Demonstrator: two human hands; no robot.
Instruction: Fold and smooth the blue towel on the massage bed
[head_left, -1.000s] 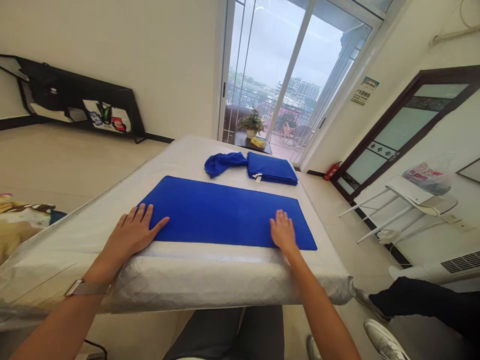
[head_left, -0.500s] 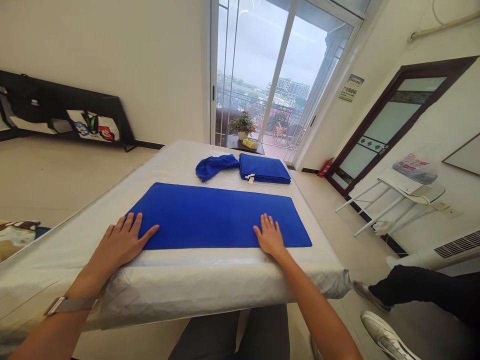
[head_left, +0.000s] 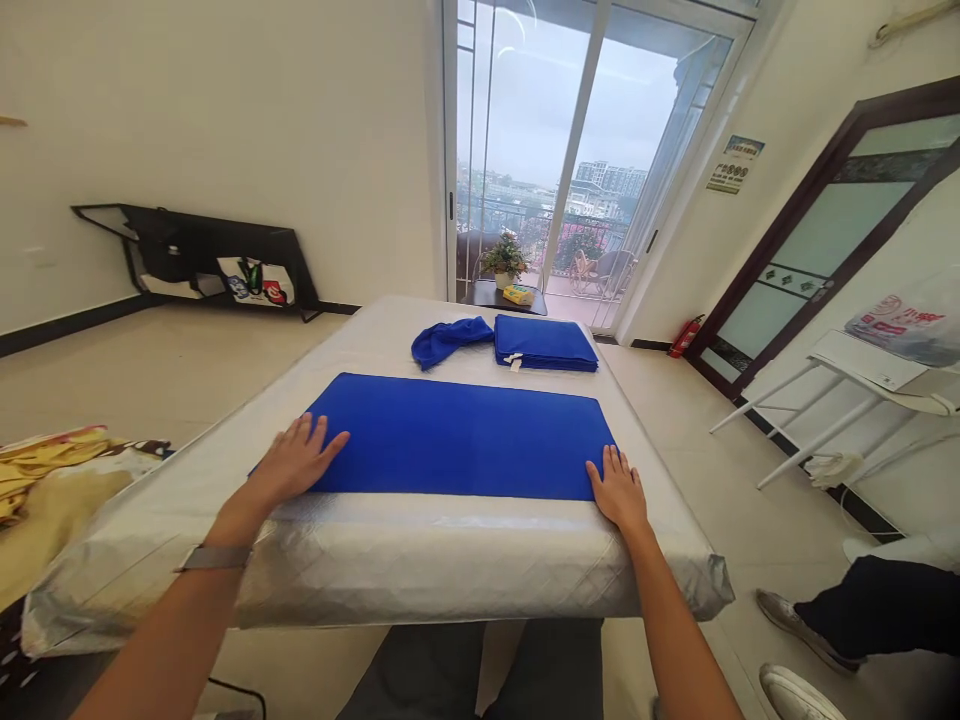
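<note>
A long blue towel (head_left: 461,435) lies spread flat on the near part of a table covered with a white quilted sheet (head_left: 420,560). My left hand (head_left: 296,462) rests flat on the towel's near left corner, fingers stretched out. My right hand (head_left: 619,488) lies flat on its near right corner, fingers apart. Neither hand grips anything. A watch band sits on my left wrist.
At the table's far end lie a crumpled blue cloth (head_left: 448,340) and a folded stack of blue towels (head_left: 544,343). Another person's leg and shoes (head_left: 832,620) are at the lower right. A white rack (head_left: 840,400) stands right; bedding (head_left: 52,480) lies left.
My right hand has slid rightward along the towel's near edge to its right corner. My left hand stays on the left corner. The view has shifted slightly.
</note>
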